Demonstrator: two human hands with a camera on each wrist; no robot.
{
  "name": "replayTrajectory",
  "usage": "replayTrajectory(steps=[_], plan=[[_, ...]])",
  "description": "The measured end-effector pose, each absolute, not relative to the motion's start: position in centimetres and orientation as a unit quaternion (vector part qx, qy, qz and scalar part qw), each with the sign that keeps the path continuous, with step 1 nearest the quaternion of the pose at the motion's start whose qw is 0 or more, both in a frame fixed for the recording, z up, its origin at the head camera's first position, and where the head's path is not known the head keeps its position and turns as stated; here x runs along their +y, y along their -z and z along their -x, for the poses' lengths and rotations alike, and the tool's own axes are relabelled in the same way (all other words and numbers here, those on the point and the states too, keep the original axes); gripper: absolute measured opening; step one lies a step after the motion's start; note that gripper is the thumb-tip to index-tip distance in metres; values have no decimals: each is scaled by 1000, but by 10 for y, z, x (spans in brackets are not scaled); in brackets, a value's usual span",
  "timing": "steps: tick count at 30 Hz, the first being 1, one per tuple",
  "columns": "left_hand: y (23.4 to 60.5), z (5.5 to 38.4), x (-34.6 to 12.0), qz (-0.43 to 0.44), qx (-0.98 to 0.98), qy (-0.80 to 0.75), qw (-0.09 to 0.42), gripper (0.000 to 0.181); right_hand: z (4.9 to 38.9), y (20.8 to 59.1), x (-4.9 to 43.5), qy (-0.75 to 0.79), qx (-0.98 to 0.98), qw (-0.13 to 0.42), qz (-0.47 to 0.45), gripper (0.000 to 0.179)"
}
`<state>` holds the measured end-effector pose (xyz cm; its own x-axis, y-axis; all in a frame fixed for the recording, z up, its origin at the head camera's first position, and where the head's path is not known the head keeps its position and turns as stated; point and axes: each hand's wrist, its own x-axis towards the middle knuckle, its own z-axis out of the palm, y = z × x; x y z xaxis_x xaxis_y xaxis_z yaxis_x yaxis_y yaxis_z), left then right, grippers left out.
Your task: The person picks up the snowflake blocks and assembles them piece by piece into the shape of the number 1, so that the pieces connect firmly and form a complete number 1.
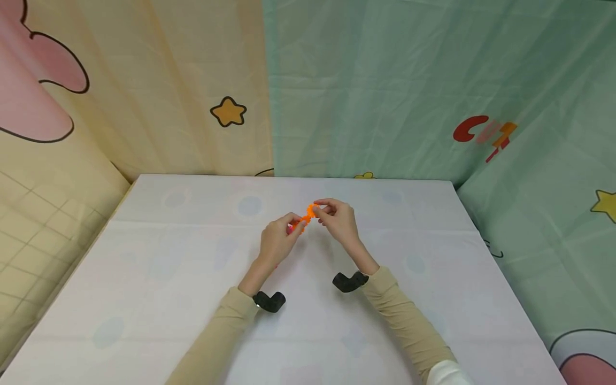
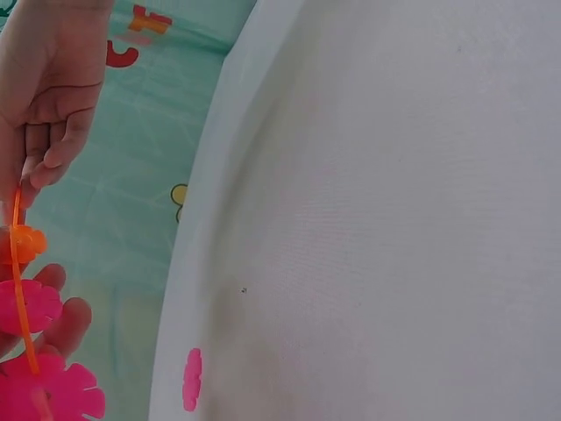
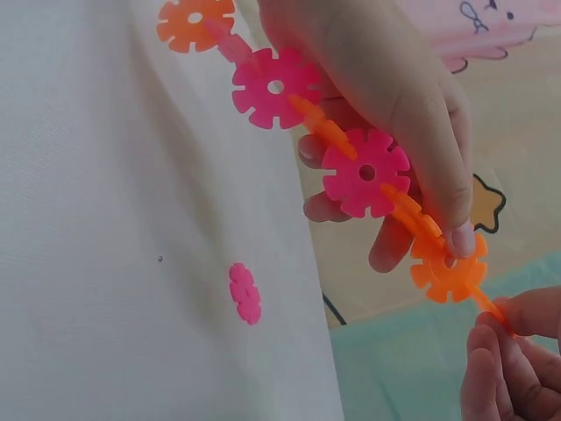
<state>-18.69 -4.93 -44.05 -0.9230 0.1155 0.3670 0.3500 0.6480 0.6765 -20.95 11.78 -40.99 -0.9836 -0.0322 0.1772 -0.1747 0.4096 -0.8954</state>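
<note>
A chain of slotted snowflake discs, pink and orange, is linked edge to edge, best seen in the right wrist view. My left hand [image 1: 277,238] grips the chain, its thumb on an orange snowflake disc [image 3: 449,268] near the end. Two pink discs [image 3: 366,173] lie along its fingers, with further links trailing toward the wrist. My right hand [image 1: 338,220] pinches the outermost orange disc [image 1: 312,210], which is slotted into its neighbour and shows edge-on in the right wrist view. Both hands are raised over the table, fingertips close together.
A loose pink disc [image 3: 244,294] appears against the white tabletop [image 1: 159,256] in both wrist views. Printed curtains [image 1: 385,91] stand behind the table and at its sides. Each wrist carries a black camera mount [image 1: 350,282].
</note>
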Motion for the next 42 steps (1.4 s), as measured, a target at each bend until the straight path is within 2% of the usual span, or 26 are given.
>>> replayTrajectory(steps=[21, 29, 36, 42], plan=[[440, 186, -44, 171, -880, 377, 232, 16, 206, 401, 116, -510, -851, 88, -82, 18], [441, 185, -44, 165, -875, 395, 225, 15, 203, 402, 112, -540, -838, 53, -46, 18], [439, 186, -44, 168, -876, 390, 229, 16, 204, 402, 112, -541, -839, 51, -42, 19], [436, 187, -44, 155, -879, 411, 182, 16, 208, 402, 116, -556, -830, 30, -41, 21]])
